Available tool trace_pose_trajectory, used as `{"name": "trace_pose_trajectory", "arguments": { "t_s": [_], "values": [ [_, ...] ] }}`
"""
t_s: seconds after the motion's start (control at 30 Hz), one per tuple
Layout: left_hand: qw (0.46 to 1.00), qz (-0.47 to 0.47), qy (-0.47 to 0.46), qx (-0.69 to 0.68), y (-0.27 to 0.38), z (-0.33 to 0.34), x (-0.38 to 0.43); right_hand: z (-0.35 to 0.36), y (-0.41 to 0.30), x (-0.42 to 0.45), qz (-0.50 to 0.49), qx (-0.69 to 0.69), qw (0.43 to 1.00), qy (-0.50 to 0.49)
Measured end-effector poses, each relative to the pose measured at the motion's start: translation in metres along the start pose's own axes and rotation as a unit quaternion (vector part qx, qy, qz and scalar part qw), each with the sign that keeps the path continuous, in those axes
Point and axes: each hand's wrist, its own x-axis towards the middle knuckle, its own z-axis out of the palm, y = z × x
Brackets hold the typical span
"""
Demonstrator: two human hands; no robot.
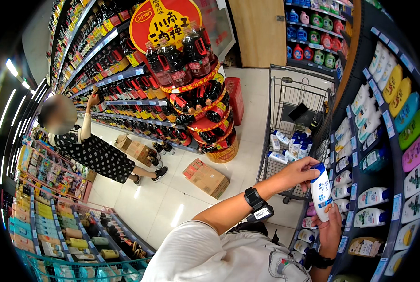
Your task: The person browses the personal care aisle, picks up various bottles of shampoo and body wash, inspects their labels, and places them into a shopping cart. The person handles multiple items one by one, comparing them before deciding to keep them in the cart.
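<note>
A white shampoo bottle with a blue cap (321,194) is held tilted between both hands, in front of the right-hand shelves. At its capped top end, my left hand (303,172) grips it with thumb and fingers. My right hand (329,220) holds the lower end, fingers around the base. Beyond my left forearm stands a metal shopping cart (271,105). In it lie several white bottles with blue caps (296,146), some upright, some on their sides, and a black phone-like device (298,111) rests higher up.
Shelves of shampoo bottles (370,197) line the right side. A round display of dark sauce bottles (210,105) stands ahead, with a red crate (234,100) beside it. A cardboard box (205,178) lies on the floor. At left another person (93,151) reaches to the sauce shelves; wire bins (79,262) stand lower left.
</note>
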Motion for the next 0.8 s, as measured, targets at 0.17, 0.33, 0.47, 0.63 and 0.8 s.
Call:
{"name": "trace_pose_trajectory", "arguments": {
  "t_s": [0.17, 0.33, 0.47, 0.63, 0.8],
  "values": [
    [1.0, 0.022, 0.01, 0.011, 0.01, 0.019, 0.001, 0.01, -0.011, -0.026, 0.021, -0.014, 0.998, -0.053],
    [0.998, 0.053, -0.006, 0.014, 0.024, 0.048, 0.007, 0.03, -0.031, -0.058, 0.003, -0.048, 0.997, -0.067],
    [0.994, 0.068, 0.013, 0.085, 0.028, 0.055, 0.004, 0.038, -0.033, -0.065, -0.014, -0.038, 0.998, -0.049],
    [0.995, 0.087, 0.009, 0.04, 0.046, 0.082, -0.005, 0.037, -0.051, -0.067, -0.026, -0.014, 0.996, -0.084],
    [0.996, 0.086, -0.033, -0.004, 0.038, 0.109, 0.0, 0.026, -0.046, -0.085, -0.062, -0.001, 0.996, -0.057]
  ]
}}
